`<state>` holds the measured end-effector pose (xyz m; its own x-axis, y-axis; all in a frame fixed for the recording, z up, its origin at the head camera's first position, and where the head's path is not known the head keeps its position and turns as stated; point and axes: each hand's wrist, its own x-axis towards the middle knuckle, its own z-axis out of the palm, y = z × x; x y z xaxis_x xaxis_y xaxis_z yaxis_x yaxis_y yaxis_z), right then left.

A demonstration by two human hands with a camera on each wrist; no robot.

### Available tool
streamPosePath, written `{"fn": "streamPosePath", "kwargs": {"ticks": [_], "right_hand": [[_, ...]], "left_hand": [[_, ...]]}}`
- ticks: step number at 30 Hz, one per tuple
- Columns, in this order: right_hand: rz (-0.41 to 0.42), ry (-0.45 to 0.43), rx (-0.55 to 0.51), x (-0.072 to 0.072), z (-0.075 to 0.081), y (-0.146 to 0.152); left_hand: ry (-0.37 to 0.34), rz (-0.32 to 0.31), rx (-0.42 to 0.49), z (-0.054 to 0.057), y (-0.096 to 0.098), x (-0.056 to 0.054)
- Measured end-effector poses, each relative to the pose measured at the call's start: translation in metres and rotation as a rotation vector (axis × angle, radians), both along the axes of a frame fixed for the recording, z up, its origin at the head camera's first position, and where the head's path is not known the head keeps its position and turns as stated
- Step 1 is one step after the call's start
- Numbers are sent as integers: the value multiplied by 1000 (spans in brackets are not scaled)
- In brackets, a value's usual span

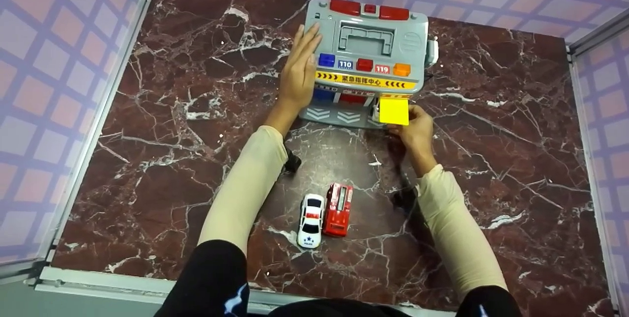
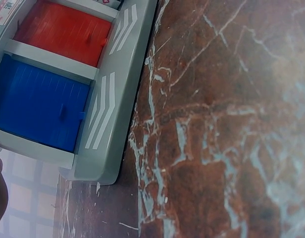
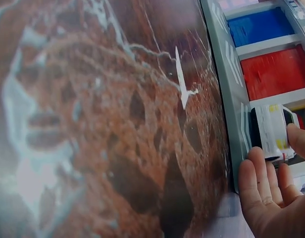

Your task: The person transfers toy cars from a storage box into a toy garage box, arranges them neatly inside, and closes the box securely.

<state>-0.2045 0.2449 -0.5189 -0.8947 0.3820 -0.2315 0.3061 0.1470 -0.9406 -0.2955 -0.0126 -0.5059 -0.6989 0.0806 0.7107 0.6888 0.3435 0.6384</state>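
A grey toy rescue station [image 1: 363,22] with a carry handle stands at the back of the table. My left hand [image 1: 299,73] lies along its left side, fingers straight. At the rightmost bay, under a raised yellow door [image 1: 394,111], my right hand [image 1: 417,128] pinches a white toy vehicle [image 3: 272,126] with yellow marks. The thumb is on its body and the other fingers are beside it, while its far end sits inside the bay. A blue door [image 2: 41,104] and a red door [image 2: 63,32] are down over the other two bays.
Closer to me, a white toy police car [image 1: 310,221] and a red toy fire truck [image 1: 338,209] lie side by side on the dark red marbled table [image 1: 196,169]. Patterned panels [image 1: 42,86] wall in the sides and back.
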Motion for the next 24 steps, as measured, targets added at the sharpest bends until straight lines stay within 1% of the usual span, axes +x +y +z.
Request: {"fn": "streamPosePath", "kwargs": {"ticks": [3,8,11,18,24], "right_hand": [[-9,-1,-45,-1,0,1],[-2,0,-63,-4,0,1],[-7,1,-56,-6,0,1],[-11,-4,15,-6,-1,1],[-28,6,6,-8,-2,0]], "left_hand": [[0,-2,2,0,1,0],[16,-3,8,-1,1,-1],[19,-3,9,-1,1,-1],[3,1,6,-1,2,-1],[-1,-1,13,-1,1,0]]}}
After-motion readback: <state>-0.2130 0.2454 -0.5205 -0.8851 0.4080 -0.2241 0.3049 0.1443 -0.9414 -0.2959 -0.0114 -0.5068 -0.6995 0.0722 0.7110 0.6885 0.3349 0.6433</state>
